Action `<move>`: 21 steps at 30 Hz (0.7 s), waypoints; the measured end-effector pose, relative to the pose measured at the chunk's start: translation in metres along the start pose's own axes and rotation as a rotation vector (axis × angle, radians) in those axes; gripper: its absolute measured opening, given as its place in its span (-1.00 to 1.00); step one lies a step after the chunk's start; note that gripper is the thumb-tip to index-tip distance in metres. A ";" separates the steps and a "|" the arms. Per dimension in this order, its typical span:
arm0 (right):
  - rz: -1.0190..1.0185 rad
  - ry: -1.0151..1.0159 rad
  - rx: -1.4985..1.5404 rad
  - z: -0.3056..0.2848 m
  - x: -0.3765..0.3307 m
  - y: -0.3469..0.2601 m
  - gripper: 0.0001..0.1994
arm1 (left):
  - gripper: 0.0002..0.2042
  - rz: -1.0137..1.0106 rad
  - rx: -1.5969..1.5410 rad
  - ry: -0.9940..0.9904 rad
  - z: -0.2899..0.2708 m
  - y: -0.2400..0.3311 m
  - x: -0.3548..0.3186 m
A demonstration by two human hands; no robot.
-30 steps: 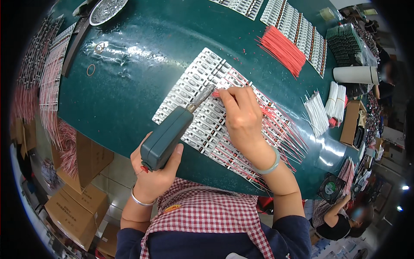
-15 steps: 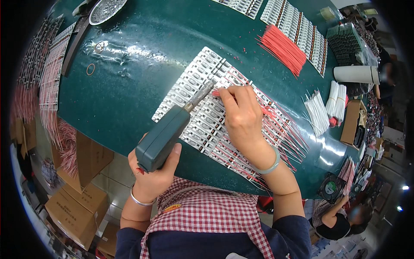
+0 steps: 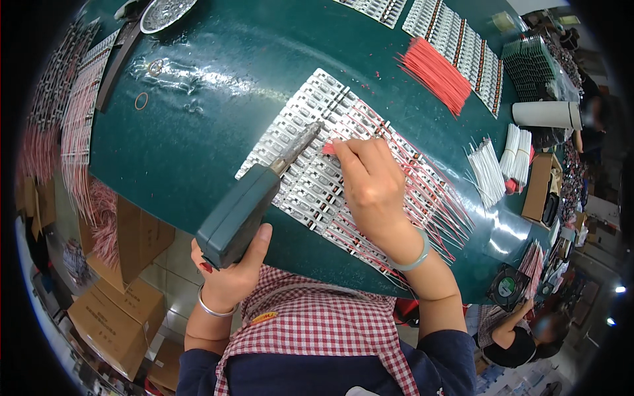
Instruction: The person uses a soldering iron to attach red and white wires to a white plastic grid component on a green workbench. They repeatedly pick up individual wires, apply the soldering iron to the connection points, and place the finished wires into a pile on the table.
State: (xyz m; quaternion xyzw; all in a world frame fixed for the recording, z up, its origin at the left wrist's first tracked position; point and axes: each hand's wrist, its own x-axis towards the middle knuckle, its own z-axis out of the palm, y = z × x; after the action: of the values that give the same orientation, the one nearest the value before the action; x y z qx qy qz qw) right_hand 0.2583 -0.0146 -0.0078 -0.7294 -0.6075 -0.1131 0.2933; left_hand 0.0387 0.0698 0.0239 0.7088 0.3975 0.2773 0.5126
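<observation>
My left hand (image 3: 232,280) is wrapped round a dark green soldering gun (image 3: 239,210). Its metal tip points up and away, over a panel of small white circuit boards (image 3: 290,125) lying aslant on the table. Just right of that tip, my right hand (image 3: 373,188) pinches the ends of some short red wires (image 3: 328,149) close above the panel. Red and white wires (image 3: 436,208) trail from the panel's right part, partly under my right wrist. Whether the tip touches a board I cannot tell.
On the green table (image 3: 191,145) a bundle of red wires (image 3: 436,76) lies beside more board panels (image 3: 456,46) at the far right. White wire bundles (image 3: 485,173) and a white cylinder (image 3: 545,115) are farther right. A metal dish (image 3: 165,14) stands far left. Cardboard boxes (image 3: 119,323) sit below left.
The soldering gun's body has shifted a little left and down, and its tip slightly left. My right hand has dropped slightly toward me, still pinching red wires.
</observation>
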 end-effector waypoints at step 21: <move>0.016 -0.067 -0.066 0.002 0.000 -0.002 -0.72 | -0.84 0.073 0.063 -0.120 0.001 0.005 0.007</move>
State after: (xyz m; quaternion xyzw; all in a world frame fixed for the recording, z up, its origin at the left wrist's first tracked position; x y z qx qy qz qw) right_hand 0.2556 -0.0126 -0.0088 -0.7470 -0.6071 -0.1061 0.2493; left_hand 0.0442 0.0743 0.0287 0.7538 0.3487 0.2400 0.5026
